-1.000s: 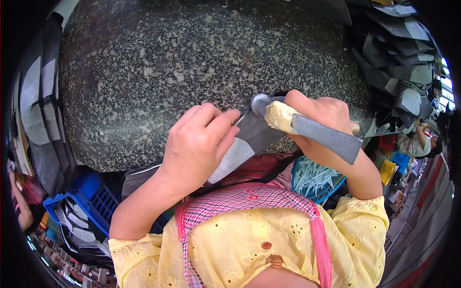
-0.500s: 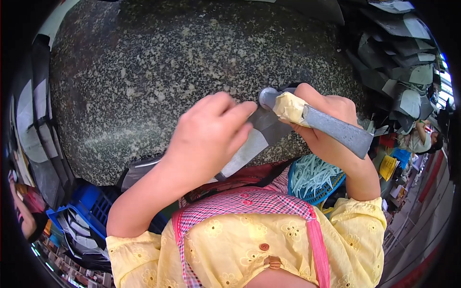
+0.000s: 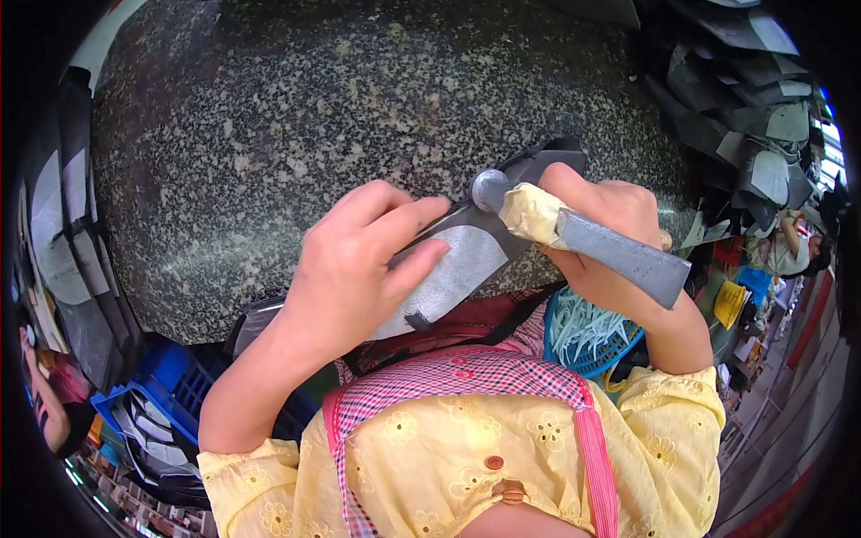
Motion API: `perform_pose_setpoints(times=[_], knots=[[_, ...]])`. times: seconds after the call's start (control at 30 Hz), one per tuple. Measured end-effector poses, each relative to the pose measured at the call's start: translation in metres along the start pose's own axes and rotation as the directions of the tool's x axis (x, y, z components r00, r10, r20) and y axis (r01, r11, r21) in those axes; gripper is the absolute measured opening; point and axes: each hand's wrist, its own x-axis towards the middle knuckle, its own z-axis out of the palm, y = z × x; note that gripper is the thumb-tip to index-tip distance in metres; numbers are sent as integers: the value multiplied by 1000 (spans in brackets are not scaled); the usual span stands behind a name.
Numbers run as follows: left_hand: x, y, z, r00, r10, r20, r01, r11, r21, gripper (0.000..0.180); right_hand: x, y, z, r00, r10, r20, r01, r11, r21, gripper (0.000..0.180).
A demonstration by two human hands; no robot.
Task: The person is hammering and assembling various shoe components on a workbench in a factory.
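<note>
My right hand (image 3: pixel 610 211) is closed around a hammer. Its grey metal head (image 3: pixel 623 255) has a round face at one end, a flat wedge at the other and cream tape wrapped round the middle. Beneath the round face lies a flexible black piece (image 3: pixel 545 165) with a light grey patch (image 3: pixel 462 269), on the stone slab (image 3: pixel 269 161) along its near edge. My left hand (image 3: pixel 354 255) grips the far edge of that piece between thumb and bent fingers. Most of the hammer's handle is hidden by my right hand.
Stacks of black and grey pieces stand at the right (image 3: pixel 762 134) and left (image 3: pixel 76 233). A blue basket of pale strips (image 3: pixel 587 332) is by my right forearm; a blue crate (image 3: pixel 166 381) stands at lower left. Other people (image 3: pixel 785 247) are at both sides.
My left hand has moved left and slightly nearer, uncovering more of the grey patch. The hammer has shifted slightly left and nearer, and the black piece's far end shows more.
</note>
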Motion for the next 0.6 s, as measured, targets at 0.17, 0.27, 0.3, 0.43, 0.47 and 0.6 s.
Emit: perform_pose_setpoints(times=[0.17,0.27,0.3,0.43,0.47,0.6], knots=[[-10,-4,8,965,263,-25,-245,927,285,22,4,-3,0,976,-56,-212,54,998,-15,24],[-9,0,9,969,248,-2,-236,923,303,22,2,-12,8,941,-94,-324,128,988,85,22],[-9,-3,8,969,248,9,-240,929,282,22,2,-15,9,980,-75,-186,79,997,15,22],[-16,0,-9,995,-97,-30,96,995,-35,23,-3,-16,11,997,-11,-73,11,1000,1,22],[-17,-2,-6,995,-93,-24,92,995,-37,23,-4,-15,12,997,-4,-74,4,1000,0,22],[-26,-7,2,969,231,-91,-207,954,216,27,1,-17,9,992,-10,-128,6,999,-35,22]])
